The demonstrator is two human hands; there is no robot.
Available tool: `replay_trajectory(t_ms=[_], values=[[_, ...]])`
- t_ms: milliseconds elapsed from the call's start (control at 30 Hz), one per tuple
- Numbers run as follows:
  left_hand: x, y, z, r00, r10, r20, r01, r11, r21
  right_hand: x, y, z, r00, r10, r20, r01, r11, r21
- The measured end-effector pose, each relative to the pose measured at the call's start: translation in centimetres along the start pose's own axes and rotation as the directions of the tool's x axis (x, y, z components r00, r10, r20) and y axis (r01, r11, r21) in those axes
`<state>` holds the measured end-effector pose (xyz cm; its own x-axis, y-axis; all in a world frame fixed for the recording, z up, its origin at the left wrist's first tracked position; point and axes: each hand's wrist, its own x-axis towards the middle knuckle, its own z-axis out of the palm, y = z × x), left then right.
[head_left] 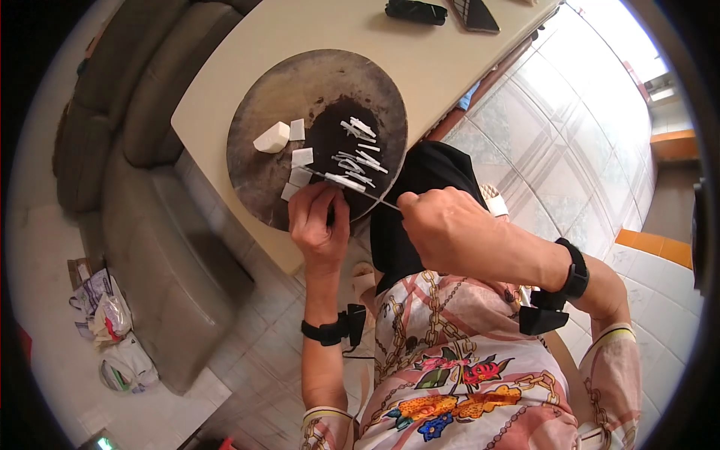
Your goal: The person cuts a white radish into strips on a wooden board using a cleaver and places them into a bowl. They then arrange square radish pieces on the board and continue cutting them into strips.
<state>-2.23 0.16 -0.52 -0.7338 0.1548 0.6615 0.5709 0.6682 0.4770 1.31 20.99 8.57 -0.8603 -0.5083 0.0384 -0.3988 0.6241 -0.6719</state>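
On a round dark chopping board (259,86), my right hand (450,225) grips a knife (381,199), whose thin blade runs leftward across the board; its handle is hidden in my fist. My left hand (319,223) is closed, fingertips bent down beside the blade onto a white food slice, mostly covered by the fingers. Just past the fingertips lies a bundle of cut white strips (345,182). More white strips (367,159) are spread over the board's right side. Left of them are flat white slices (302,156) and a thicker white chunk (271,138).
The board rests on a cream table (225,75) near its corner. A black case (416,12) and a phone-like dark object (476,13) lie at the far end. A grey sofa (161,225) stands to the left, with bags (112,322) on the floor beside it.
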Motion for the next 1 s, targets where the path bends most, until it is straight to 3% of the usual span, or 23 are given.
replay_trajectory(t_ms=[333, 767, 833, 1000], values=[[0.1, 0.1, -0.2, 1.000, 0.011, 0.007, -0.011, 1.000, 0.018, -1.5, 0.0, -0.9, 0.993, 0.040, 0.109, -0.042, 0.999, 0.009], [-0.3, -0.4, -0.2, 1.000, 0.012, 0.020, -0.012, 1.000, 0.005, -0.2, -0.4, 0.1, 0.999, -0.022, 0.048, 0.026, 0.995, -0.095], [-0.2, -0.2, 0.0, 1.000, 0.009, 0.017, -0.010, 1.000, 0.010, -0.7, 0.2, 0.1, 0.999, 0.043, 0.017, -0.043, 0.999, 0.016], [-0.1, -0.2, 0.2, 1.000, 0.023, -0.001, -0.023, 0.999, 0.030, -1.3, 0.3, -1.0, 0.992, 0.116, 0.045, -0.118, 0.991, 0.063]])
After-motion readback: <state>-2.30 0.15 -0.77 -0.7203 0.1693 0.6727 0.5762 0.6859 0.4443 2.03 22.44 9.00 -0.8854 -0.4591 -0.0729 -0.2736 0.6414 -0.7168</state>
